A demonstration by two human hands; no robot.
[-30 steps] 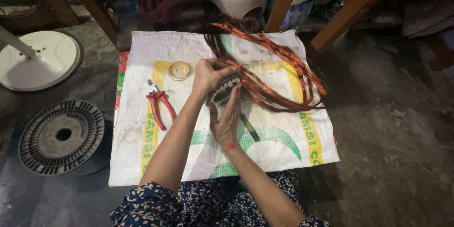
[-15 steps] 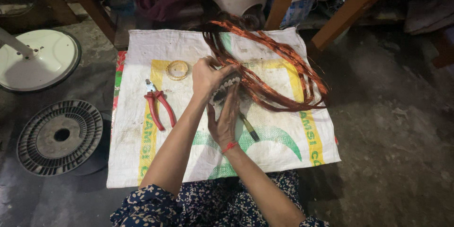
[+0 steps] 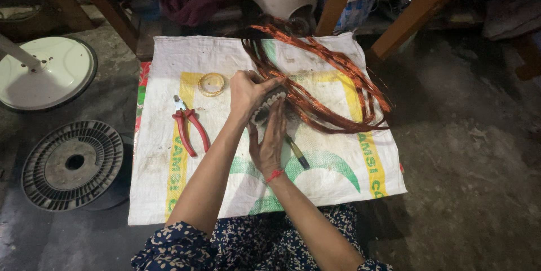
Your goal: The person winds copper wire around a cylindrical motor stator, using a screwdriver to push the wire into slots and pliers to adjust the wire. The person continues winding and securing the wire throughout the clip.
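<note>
Dim grey floor (image 3: 468, 152), wooden legs (image 3: 414, 14)
</note>
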